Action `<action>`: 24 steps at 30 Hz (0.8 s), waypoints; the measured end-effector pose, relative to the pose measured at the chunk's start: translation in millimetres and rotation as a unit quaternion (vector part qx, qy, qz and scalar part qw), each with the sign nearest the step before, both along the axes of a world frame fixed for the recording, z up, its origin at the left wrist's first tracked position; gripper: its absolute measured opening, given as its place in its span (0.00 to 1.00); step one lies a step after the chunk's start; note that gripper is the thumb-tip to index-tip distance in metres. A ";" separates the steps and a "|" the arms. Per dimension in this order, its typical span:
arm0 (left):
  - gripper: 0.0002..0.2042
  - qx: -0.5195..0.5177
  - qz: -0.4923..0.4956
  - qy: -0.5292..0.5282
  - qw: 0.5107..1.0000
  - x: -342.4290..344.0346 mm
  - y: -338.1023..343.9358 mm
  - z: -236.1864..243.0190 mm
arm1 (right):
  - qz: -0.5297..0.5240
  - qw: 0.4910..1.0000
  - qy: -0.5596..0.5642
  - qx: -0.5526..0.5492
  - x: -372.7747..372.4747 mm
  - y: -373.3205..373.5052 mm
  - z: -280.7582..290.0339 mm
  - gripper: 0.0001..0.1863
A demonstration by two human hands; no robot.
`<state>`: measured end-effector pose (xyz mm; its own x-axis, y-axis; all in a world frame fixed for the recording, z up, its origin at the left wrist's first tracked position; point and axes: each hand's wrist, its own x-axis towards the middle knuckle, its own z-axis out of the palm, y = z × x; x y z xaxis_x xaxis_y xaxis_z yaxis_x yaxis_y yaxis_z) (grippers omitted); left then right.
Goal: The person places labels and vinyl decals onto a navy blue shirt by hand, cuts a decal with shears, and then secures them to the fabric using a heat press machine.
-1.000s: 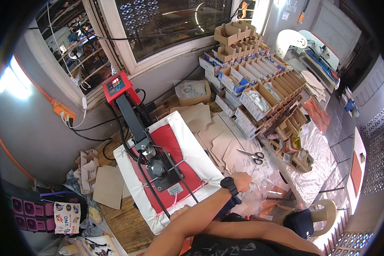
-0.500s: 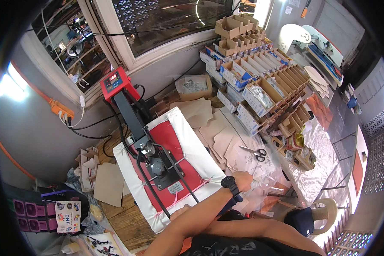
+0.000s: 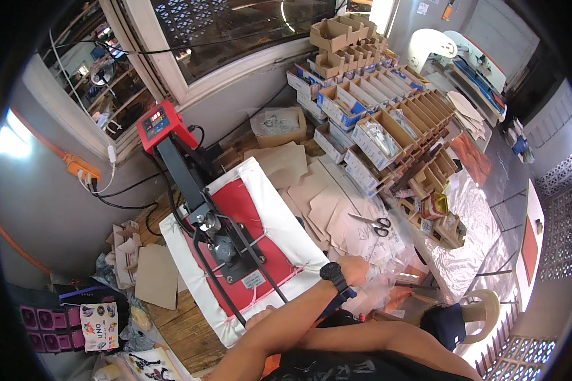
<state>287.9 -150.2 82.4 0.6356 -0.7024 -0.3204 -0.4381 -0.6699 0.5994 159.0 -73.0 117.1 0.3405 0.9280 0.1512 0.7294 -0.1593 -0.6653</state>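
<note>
Where the forearms (image 3: 285, 327) cross, the right hand (image 3: 259, 316) meets the handle (image 3: 227, 296)

The heat press (image 3: 183, 181) stands on the desk (image 3: 200, 346), handle on the near side, presumably for leverage. White cloth (image 3: 276, 203) borders its red cover (image 3: 245, 208), likely as padding. The right fingers are partly hidden, so I cannot tell whether they grip; nor can I for the left hand (image 3: 353, 270) (watch (image 3: 332, 274) at its wrist), near the scissors (image 3: 380, 227).

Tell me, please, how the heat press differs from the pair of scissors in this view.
The heat press is far larger than the scissors. The heat press stands on the wooden table; the scissors lie flat on papers. The right hand is at the heat press, while the scissors are untouched. Both show black and metallic parts.
</note>
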 end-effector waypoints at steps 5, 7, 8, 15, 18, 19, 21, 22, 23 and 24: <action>0.15 -0.025 0.002 -0.003 1.000 2.1 -6.9 6.6 | 0.008 1.000 -0.005 -0.003 7.3 -2.6 -1.3 0.11; 0.14 -0.007 -0.007 0.020 1.000 -3.1 -10.3 -2.7 | 0.008 1.000 -0.006 -0.003 6.5 -4.3 -0.9 0.11; 0.14 -0.002 -0.011 0.027 1.000 -5.0 -11.9 -5.0 | 0.008 1.000 -0.006 -0.004 5.4 -4.8 0.4 0.11; 0.11 0.030 -0.064 -0.011 0.997 -18.3 -13.5 15.2 | 0.014 0.998 -0.045 -0.030 9.1 11.1 17.1 0.10; 0.10 -0.053 -0.056 -0.190 0.979 -0.9 -16.8 121.5 | -0.018 0.992 -0.079 -0.102 11.4 19.6 49.6 0.10; 0.10 -0.045 -0.002 -0.268 0.962 -5.0 -5.4 158.5 | -0.020 0.991 -0.103 -0.087 11.3 26.3 68.2 0.10; 0.09 -0.109 0.030 -0.317 0.942 -45.9 -0.2 222.0 | -0.038 0.985 -0.162 0.049 8.9 17.3 101.2 0.10; 0.10 -0.165 0.014 -0.295 0.941 -86.0 -8.2 247.2 | -0.051 0.969 -0.199 0.140 7.2 6.0 122.1 0.10; 0.10 -0.186 0.002 -0.242 0.952 -127.8 -8.2 266.5 | -0.040 0.945 -0.225 0.235 -4.9 -3.4 143.7 0.11; 0.11 -0.204 -0.005 -0.176 0.963 -166.4 -9.3 261.8 | -0.043 0.927 -0.172 0.331 -20.8 -18.2 151.6 0.11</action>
<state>121.5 -159.5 344.1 0.6465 -0.7312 0.2177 -0.6681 -0.4048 0.6243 138.2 -91.2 268.7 0.2360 0.5652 0.7905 0.9197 0.1326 -0.3695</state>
